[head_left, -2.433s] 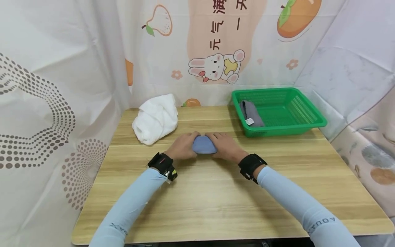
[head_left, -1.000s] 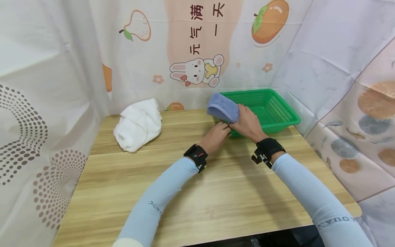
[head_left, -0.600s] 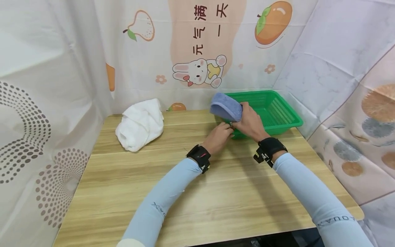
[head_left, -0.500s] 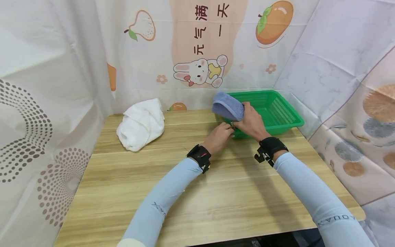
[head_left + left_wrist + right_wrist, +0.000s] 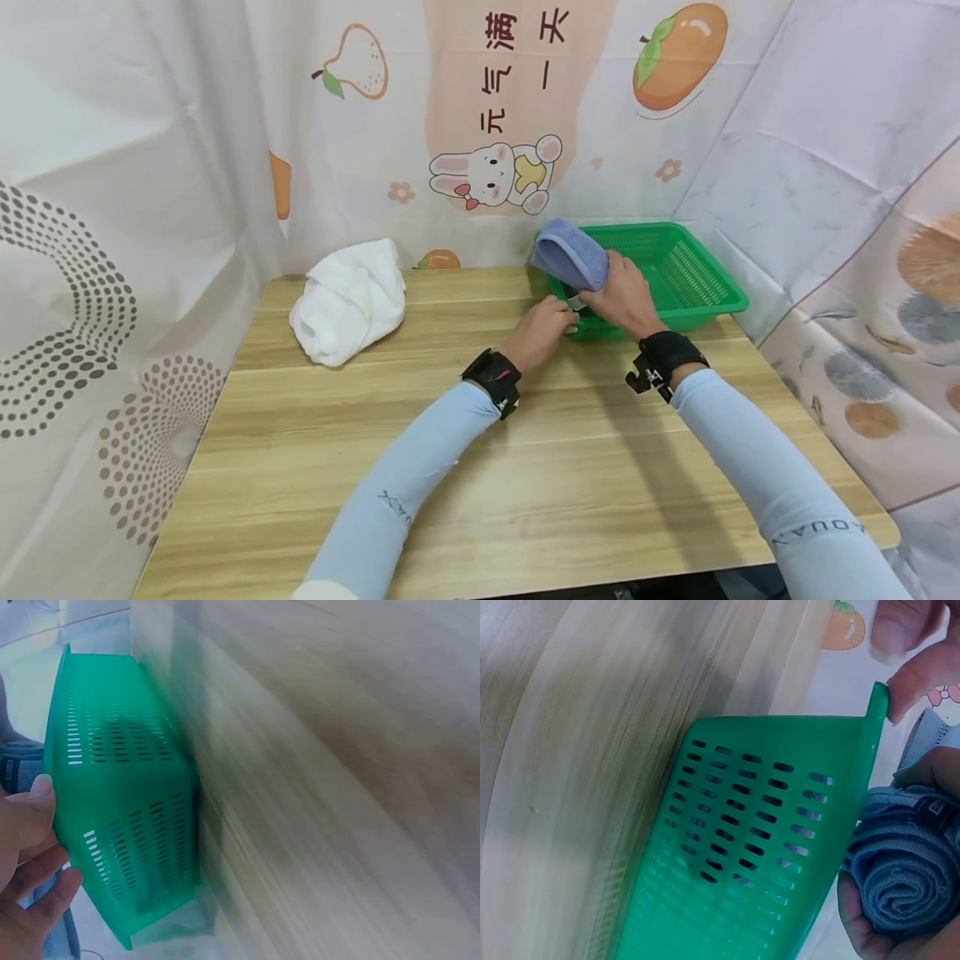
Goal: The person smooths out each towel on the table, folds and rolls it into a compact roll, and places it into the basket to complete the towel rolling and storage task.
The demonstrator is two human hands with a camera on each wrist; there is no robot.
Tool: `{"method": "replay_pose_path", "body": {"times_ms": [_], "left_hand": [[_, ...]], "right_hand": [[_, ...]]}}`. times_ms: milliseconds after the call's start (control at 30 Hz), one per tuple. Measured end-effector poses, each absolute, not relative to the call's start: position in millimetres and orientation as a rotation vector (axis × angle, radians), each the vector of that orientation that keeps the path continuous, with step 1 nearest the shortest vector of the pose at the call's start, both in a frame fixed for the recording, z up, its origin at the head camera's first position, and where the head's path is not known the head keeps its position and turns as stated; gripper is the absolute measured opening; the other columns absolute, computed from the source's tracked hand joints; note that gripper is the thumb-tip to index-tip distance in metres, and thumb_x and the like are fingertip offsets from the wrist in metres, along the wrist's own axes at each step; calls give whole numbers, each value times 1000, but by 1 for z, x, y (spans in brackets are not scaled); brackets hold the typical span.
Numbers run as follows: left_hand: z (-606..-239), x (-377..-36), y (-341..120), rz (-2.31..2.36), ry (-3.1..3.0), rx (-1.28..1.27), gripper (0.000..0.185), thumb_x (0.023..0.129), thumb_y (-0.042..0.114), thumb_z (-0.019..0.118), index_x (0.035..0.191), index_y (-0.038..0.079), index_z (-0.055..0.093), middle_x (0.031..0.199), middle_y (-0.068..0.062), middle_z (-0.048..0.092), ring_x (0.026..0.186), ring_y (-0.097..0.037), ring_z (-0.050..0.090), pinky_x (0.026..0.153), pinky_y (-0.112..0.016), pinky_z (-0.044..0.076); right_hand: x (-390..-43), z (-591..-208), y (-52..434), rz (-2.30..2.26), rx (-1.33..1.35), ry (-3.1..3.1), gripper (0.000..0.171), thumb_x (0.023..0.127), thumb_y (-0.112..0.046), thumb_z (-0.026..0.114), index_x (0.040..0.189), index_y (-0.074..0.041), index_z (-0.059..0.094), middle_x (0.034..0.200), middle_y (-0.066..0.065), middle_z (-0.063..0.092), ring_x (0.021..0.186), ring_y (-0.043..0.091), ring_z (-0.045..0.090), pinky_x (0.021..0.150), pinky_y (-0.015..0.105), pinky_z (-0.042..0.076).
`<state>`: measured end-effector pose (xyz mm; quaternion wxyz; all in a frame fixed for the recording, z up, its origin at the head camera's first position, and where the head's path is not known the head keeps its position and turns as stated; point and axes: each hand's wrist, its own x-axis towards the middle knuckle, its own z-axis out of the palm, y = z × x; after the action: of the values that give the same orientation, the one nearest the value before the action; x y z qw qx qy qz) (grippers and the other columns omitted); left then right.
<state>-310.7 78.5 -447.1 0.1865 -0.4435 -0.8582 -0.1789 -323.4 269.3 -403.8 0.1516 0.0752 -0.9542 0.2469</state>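
Observation:
My right hand [image 5: 609, 287] grips a rolled blue towel [image 5: 570, 248] and holds it just above the near left corner of a green plastic basket [image 5: 738, 293]. In the right wrist view the roll [image 5: 900, 889] sits in my palm, right beside the basket's slotted wall [image 5: 765, 847]. My left hand [image 5: 555, 321] is at that same corner, its fingers [image 5: 911, 675] pinching the rim. The left wrist view shows the basket's side [image 5: 127, 810] with my fingers [image 5: 30, 862] against its edge. What lies inside the basket is hidden by my hands.
A crumpled white towel [image 5: 348, 300] lies at the table's back left. The wooden table [image 5: 525, 467] is fenced by printed curtains at the back and on both sides. The basket stands in the back right corner.
The blue towel has gone from the table's middle, under both hands, up to the basket's corner in my right hand. In the last second it shifted slightly further over the basket.

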Motion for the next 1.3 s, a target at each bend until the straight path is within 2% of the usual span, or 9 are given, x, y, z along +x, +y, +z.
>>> {"method": "replay_pose_path", "body": {"times_ms": [200,633,1300], "left_hand": [[-444,-313,84,-446,-2430,-1190,11,99,17,70,101,12,80,101,0,73,94,-16,60,86,-22,47],[-446,-313,89,-463,-2401,-1151,7,97,16,73,95,10,76,96,-1,72,90,-17,60,83,-23,49],[-445,-314,89,-459,-2423,-1133,10,98,19,73,98,11,77,97,0,71,92,-16,60,83,-22,48]], "right_hand": [[-327,-406,273,738,211,-2748,82,89,-22,76,151,12,35,137,36,49,123,51,50,97,64,44],[-332,-413,285,774,179,-2760,80,89,-24,76,150,10,36,135,36,51,121,51,52,95,64,45],[-334,-416,298,792,71,-2773,82,90,-26,73,151,12,34,135,39,49,119,54,51,93,67,45]]}}
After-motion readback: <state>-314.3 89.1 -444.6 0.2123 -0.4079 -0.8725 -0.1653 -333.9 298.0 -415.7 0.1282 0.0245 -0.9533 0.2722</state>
